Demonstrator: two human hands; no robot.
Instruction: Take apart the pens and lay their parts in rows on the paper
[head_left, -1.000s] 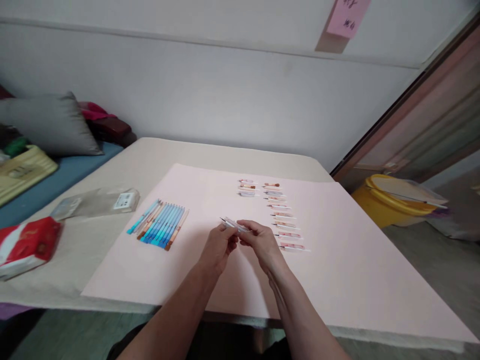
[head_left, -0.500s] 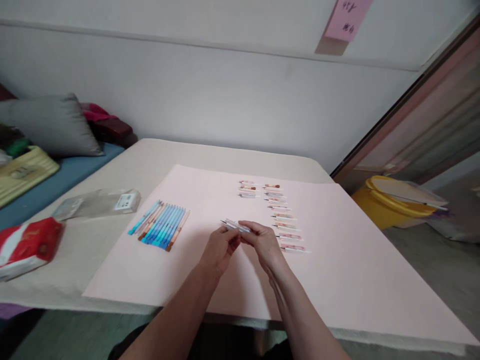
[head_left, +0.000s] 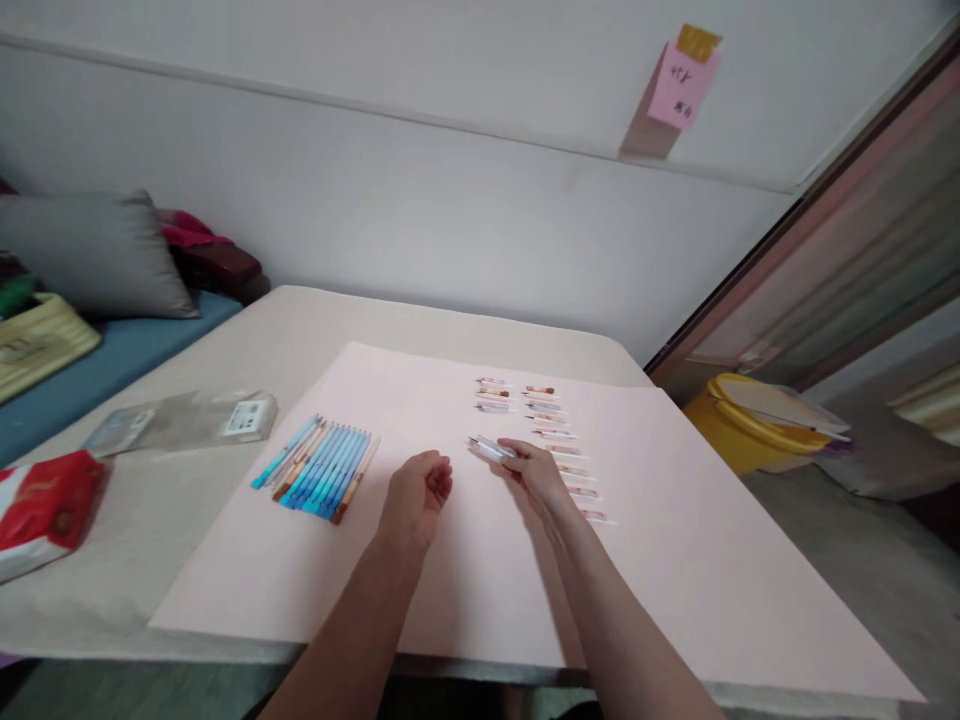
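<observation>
My right hand (head_left: 534, 472) pinches a whitish, partly see-through pen (head_left: 491, 449) just above the pink sheet (head_left: 465, 600), its thin dark tip to the left. To its left, my left hand (head_left: 415, 500) hovers with the fingers curled in and nothing visible in them. Several pens in blue, brown and peach (head_left: 322, 470) lie side by side, left of my left hand. Beyond my right hand, slim light pens (head_left: 559, 434) form a column, partly covered by that hand. A shorter column of similar pens (head_left: 493, 394) sits beside it at the back.
A clear plastic bag (head_left: 184, 420) with a white label and a red-and-white packet (head_left: 49, 515) lie on the table's left side. A grey cushion (head_left: 94, 255) is beyond them. At the right, a yellow bucket (head_left: 727, 430) stands on the floor; a pink note (head_left: 682, 85) hangs on the wall.
My hands were together around the pen. Now my left hand has let go and drawn left, while my right hand has moved slightly right with the pen. The view has shifted a little.
</observation>
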